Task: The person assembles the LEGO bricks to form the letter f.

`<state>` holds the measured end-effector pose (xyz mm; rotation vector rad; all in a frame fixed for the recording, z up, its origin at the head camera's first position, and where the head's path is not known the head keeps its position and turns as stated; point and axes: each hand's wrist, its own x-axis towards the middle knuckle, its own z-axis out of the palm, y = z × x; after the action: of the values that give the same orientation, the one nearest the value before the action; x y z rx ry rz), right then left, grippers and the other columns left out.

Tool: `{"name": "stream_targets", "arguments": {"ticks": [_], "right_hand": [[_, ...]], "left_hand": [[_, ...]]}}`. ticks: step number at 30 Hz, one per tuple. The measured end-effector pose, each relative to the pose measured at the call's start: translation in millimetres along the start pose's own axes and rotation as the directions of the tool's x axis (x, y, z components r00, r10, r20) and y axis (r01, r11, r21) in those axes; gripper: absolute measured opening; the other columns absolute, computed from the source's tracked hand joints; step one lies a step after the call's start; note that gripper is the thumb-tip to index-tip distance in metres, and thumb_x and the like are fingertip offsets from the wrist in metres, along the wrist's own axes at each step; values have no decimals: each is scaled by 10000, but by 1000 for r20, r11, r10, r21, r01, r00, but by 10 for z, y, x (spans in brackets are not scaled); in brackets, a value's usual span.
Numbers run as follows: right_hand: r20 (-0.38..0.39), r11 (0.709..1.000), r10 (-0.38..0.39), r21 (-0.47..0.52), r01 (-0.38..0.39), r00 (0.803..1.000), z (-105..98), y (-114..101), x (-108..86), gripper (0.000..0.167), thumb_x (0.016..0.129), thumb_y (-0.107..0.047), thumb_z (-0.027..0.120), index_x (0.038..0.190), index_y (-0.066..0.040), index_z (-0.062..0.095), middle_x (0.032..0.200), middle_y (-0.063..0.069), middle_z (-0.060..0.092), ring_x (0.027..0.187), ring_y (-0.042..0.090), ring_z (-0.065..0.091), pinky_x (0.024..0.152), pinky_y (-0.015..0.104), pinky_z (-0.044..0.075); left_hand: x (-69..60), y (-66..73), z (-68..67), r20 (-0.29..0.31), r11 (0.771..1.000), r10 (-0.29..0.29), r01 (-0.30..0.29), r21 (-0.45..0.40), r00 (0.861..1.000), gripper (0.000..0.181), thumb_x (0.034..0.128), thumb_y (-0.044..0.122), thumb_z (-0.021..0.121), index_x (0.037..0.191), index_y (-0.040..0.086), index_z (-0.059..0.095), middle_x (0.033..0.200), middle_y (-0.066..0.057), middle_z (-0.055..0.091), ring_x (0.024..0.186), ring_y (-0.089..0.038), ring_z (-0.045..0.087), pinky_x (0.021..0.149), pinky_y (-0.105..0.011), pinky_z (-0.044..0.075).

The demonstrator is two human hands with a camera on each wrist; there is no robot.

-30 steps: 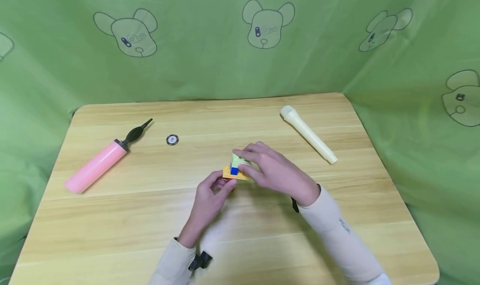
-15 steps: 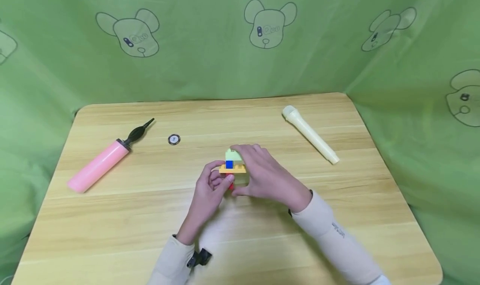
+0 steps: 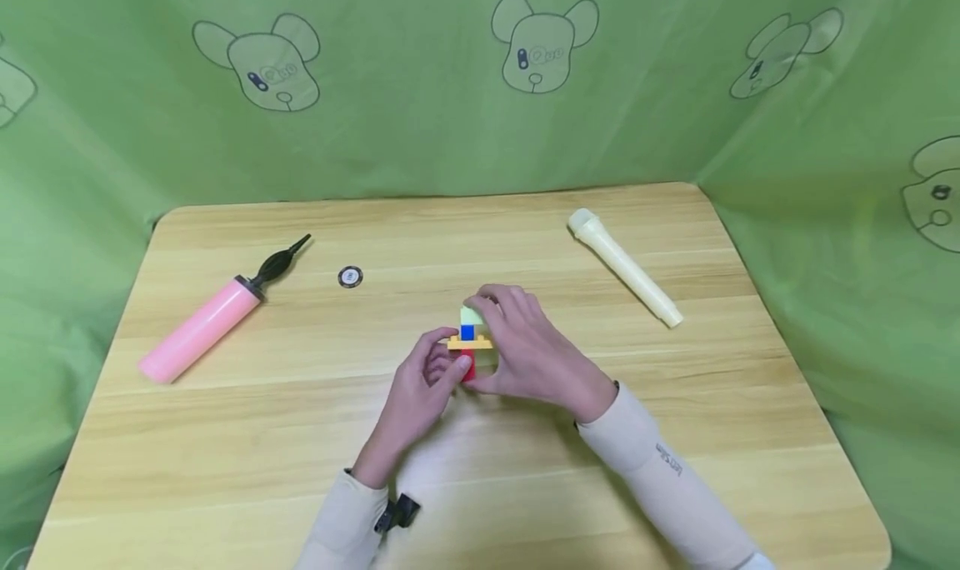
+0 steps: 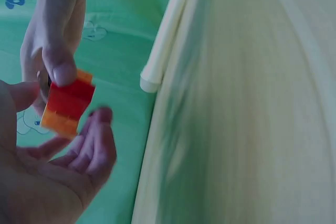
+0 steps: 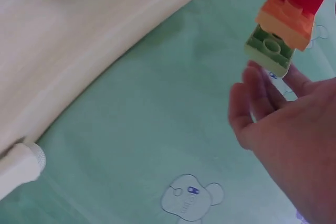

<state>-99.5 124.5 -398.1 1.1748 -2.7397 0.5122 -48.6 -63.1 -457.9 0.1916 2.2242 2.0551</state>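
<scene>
A small stack of toy building bricks stands upright between my hands. From the top, it has a light green brick (image 3: 470,315), a blue brick (image 3: 468,332), a flat orange brick (image 3: 472,345) and a red brick (image 3: 470,372). My right hand (image 3: 536,353) grips it from the right, fingers at the green top and thumb at the red bottom. Close on the left is my left hand (image 3: 416,395), fingers loosely bent around the stack. The left wrist view shows its thumb beside the bricks, with a slight gap; the right thumb covers part of the red brick (image 4: 72,99).
On the wooden table (image 3: 300,470) lie a pink hand pump (image 3: 202,328) with a black nozzle at left, a round black-and-white chip (image 3: 350,277), and a cream toy microphone (image 3: 626,266) at right. Green cloth (image 3: 420,137) rises around the back and sides.
My right hand has shifted from the green brick's top to span the stack, its thumb now at the bottom. The stack has tilted so its front faces me. My left hand has barely moved.
</scene>
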Motion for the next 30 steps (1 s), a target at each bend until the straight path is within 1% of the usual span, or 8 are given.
{"name": "stream_targets", "arguments": {"ticks": [2,4,7,9,13,18,23,30], "right_hand": [[17,1000,4,22,-5,1000,27,33,-12,965,619,-479,920,1335,-4,480,1297,158,484,1167,312,455,980,448,411],[47,999,19,43,-21,999,66,63,-27,955,615,-465,923,1328,-3,487,1287,140,485,1148,298,456,968,430,416],[103,996,48,76,-56,993,121,87,-42,961,620,-448,931,1344,-3,482,1295,117,485,1145,276,457,969,404,434],[140,993,64,89,-77,988,148,96,-48,968,628,-438,934,1361,-4,473,1303,105,481,1149,262,455,976,385,445],[190,988,80,111,-103,978,175,108,-47,970,657,-437,924,1386,6,463,1315,102,476,1160,241,448,1003,364,453],[228,976,102,164,-142,968,205,127,-35,987,656,-422,936,1403,15,462,1306,96,475,1144,225,437,994,345,474],[260,961,120,213,-178,958,280,155,-45,1002,647,-375,952,1424,4,446,1313,83,452,1152,217,413,977,338,491],[283,954,137,220,-203,949,377,179,-61,1015,645,-391,951,1437,-11,443,1307,65,444,1138,200,404,961,325,493]], "left_hand": [[2,-36,-21,-3,996,23,-22,90,1000,400,984,271,662,1342,111,587,1045,-61,652,929,-172,627,809,-301,564],[9,-65,-41,-19,987,39,-36,157,999,365,994,291,643,1305,99,640,1028,-36,622,910,-152,601,779,-283,553],[27,-98,-63,-39,980,44,-35,196,998,321,1003,264,629,1243,60,689,961,-29,587,833,-154,564,697,-247,522],[38,-108,-65,-48,979,32,-22,203,998,300,1004,236,627,1216,37,701,918,-26,585,785,-159,546,650,-235,497],[52,-140,-73,-46,975,16,-5,221,999,256,992,201,644,1185,47,714,866,-14,598,759,-153,549,637,-234,499],[73,-182,-89,-49,969,23,-10,248,999,204,976,170,667,1140,66,728,840,-6,613,748,-145,567,644,-239,515],[77,-210,-93,-40,964,21,-9,266,999,197,965,164,682,1119,52,732,862,-5,637,752,-134,574,648,-229,513],[70,-248,-88,-45,958,19,-5,287,999,190,956,151,691,1106,45,740,850,-21,640,738,-129,561,638,-222,494]]}}
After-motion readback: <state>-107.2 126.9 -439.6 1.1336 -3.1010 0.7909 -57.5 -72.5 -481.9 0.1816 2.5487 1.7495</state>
